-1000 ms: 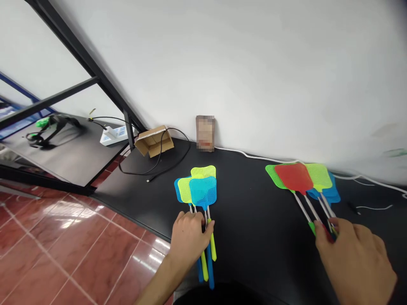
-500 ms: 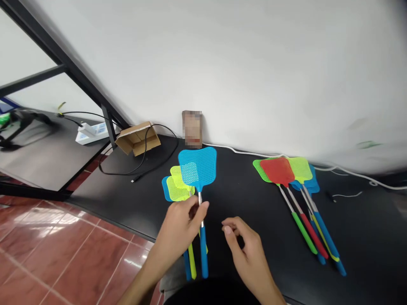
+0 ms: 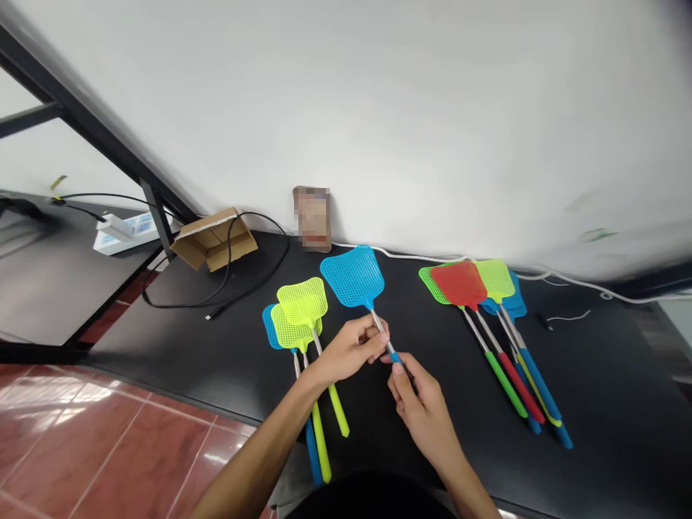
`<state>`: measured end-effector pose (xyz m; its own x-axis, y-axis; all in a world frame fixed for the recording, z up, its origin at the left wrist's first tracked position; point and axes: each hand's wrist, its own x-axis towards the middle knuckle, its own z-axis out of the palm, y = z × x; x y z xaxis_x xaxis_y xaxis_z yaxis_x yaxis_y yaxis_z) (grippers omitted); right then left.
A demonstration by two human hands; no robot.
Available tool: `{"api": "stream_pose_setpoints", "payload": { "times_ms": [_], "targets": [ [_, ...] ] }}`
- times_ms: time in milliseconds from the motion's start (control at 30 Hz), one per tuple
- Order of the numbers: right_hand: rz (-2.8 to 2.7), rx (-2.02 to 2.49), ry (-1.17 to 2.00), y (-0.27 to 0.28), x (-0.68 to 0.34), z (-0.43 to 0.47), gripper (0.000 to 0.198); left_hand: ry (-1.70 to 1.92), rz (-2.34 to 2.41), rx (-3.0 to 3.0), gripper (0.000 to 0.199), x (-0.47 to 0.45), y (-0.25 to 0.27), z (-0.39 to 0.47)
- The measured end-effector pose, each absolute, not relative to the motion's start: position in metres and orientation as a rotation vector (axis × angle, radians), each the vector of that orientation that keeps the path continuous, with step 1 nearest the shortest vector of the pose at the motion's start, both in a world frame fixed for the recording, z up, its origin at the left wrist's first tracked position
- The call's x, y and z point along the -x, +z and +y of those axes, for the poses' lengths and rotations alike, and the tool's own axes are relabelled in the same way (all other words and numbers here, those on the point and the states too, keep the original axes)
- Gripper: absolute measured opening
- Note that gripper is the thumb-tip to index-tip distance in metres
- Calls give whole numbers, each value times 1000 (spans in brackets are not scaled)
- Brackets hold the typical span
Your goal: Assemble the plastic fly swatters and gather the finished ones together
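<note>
To the right of and in front of the cardboard box [image 3: 210, 234], one blue fly swatter [image 3: 354, 277] is held above the table [image 3: 210, 353]. The left hand [image 3: 354, 347] is pinched on its metal shaft; the right hand [image 3: 419, 393] is closed around the upper end of its handle. For good control, align both grips with the shaft and put no load on the mesh.

Quantities, loose swatters:
- Slightly right of the box, in front: two yellow-green swatters [image 3: 303, 299], one blue swatter [image 3: 269, 324].
- Far right of the box: one green swatter [image 3: 505, 386], one red swatter [image 3: 459, 283], one lime swatter [image 3: 497, 280], at least two dark-blue swatters [image 3: 540, 382]; overlap prevents an exact count.

One black cable [image 3: 220, 310] loops around the box.
</note>
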<state>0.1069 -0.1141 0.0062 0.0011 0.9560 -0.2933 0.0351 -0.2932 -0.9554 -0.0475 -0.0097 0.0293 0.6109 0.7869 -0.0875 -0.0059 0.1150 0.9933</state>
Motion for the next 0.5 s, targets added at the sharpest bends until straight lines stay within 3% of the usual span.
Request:
{"api": "stream_pose_setpoints", "payload": {
  "times_ms": [333, 500],
  "targets": [
    [-963, 1070, 1720, 10, -91, -114, 34, 653, 639, -1230, 35, 60, 28, -17],
    [-587, 728, 1964, 6, -80, -120, 31, 674, 533, -1185, 38, 63, 31, -18]
  ]
}}
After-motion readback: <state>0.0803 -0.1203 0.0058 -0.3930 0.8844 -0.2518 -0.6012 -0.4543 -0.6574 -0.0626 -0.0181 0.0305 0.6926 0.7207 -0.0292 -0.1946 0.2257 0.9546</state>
